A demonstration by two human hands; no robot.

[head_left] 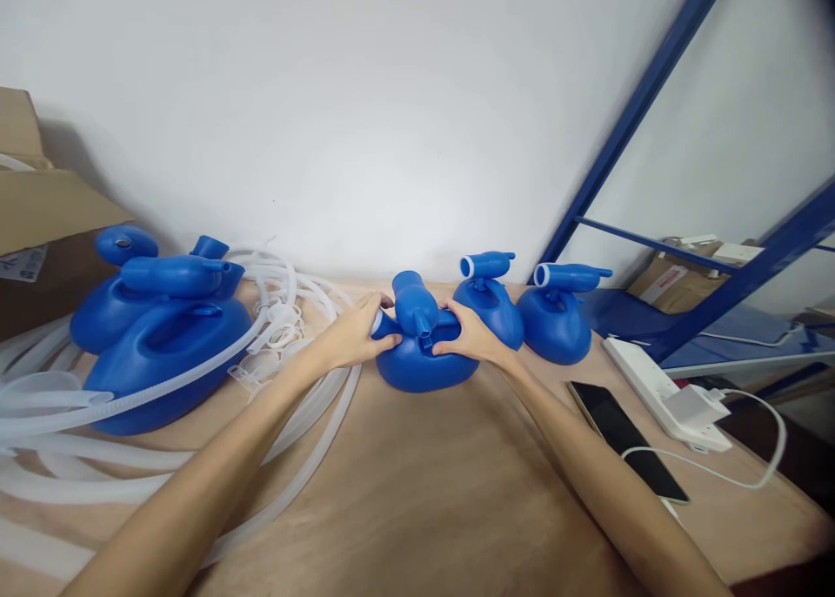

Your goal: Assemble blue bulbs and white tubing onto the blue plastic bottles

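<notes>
Here, left grip (357,334) and right grip (470,334) flank the blue bottle (427,373) — clamped on it.

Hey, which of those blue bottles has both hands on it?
The middle blue bottle: left hand and right hand both hold it. Neither hand touches the right-hand pair or the left-hand group.

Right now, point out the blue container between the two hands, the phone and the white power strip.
Blue container (427,372), head view: front of its rounded body.
Phone (614,425), head view: its dark screen.
White power strip (647,386), head view: its top face.
</notes>
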